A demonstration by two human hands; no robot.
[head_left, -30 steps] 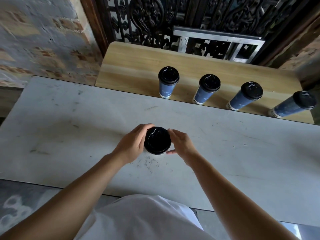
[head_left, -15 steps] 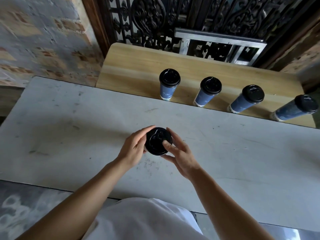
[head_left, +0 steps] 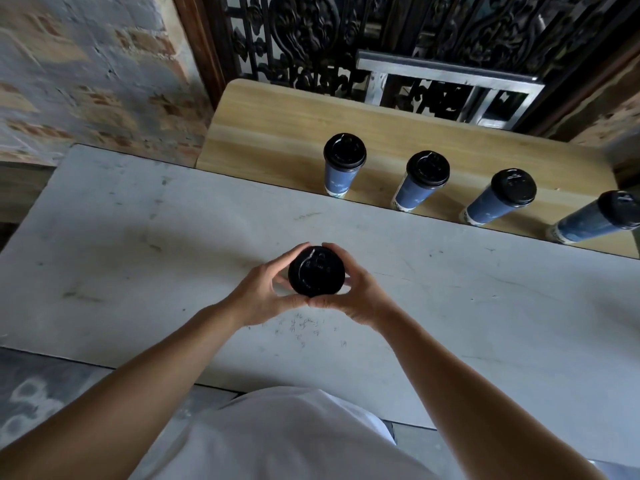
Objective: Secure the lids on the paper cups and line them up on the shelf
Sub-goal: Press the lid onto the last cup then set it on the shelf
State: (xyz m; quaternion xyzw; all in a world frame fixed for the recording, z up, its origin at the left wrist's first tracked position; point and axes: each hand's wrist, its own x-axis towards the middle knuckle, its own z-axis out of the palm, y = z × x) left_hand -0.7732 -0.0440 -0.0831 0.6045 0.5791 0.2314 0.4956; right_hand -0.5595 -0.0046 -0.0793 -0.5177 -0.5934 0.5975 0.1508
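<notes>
Two sets of fingers [head_left: 294, 252], curled in from either side, grip the rim of one black lid [head_left: 317, 270]; the thumbs touch at its near edge.
- Left hand [head_left: 259, 296] and right hand [head_left: 360, 296]: one to each side of the lid, over the middle of the table [head_left: 156, 237]. Bare forearms run back to a white garment [head_left: 277, 441].
- Held cup: body hidden beneath the lid and both hands. Whether it stands on the table or is lifted cannot be told.
- Table: pale grey, scuffed, with small dark specks just beside the wrists.
- Shelf [head_left: 277, 133]: light wood, behind the table's far edge, which hides the bases of the cups standing on it.
- Four blue paper cups on the shelf, in a row, apart from each other, each with a black lid on: first [head_left: 339, 178], second [head_left: 414, 194], third [head_left: 488, 206], fourth [head_left: 585, 223]. The wide lens makes the right-hand ones look tilted. The fourth lid is cut off by the frame edge.
- Contents: all five cups are covered, so nothing inside can be seen.
- Beyond the shelf: ornate dark ironwork [head_left: 311, 36], a grey metal frame [head_left: 450, 69], and a worn brick wall [head_left: 86, 64] at left, blurred.
</notes>
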